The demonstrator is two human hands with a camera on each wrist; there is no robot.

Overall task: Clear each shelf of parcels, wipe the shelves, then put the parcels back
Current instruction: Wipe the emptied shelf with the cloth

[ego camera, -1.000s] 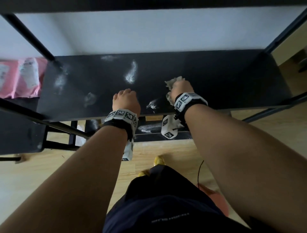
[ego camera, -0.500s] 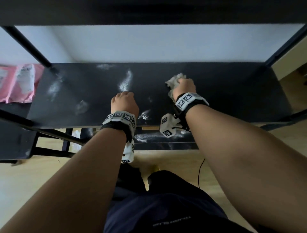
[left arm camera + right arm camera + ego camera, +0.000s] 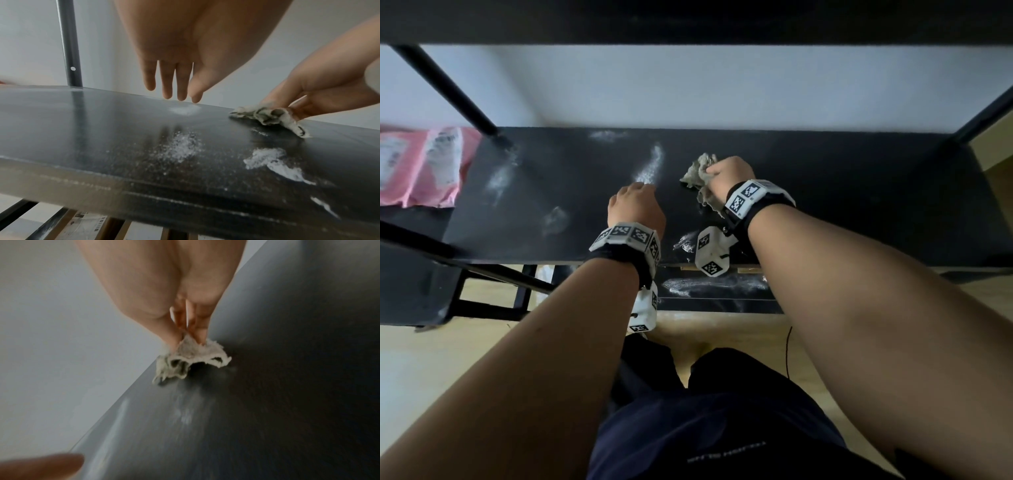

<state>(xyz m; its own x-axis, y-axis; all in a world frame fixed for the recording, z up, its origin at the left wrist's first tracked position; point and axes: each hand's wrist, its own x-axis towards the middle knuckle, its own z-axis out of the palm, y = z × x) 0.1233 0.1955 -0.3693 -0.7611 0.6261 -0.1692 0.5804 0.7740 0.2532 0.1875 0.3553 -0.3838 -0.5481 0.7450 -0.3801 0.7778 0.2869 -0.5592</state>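
Several white powder smears (image 3: 650, 164) across the black shelf (image 3: 859, 192), centre and left of frame. Right hand (image 3: 729, 174) pinching a crumpled rag (image 3: 698, 171) down onto the board, mid-frame. Left hand (image 3: 635, 209) hovering beside it, fingers (image 3: 180, 84) straight and together, holding nothing. Pink parcels (image 3: 421, 164) parked far left on the neighbouring shelf. Risk from here, as a guess: dragging powder off the front edge onto the lower shelf (image 3: 719, 286), already streaked, or merely smearing it with so small a rag.
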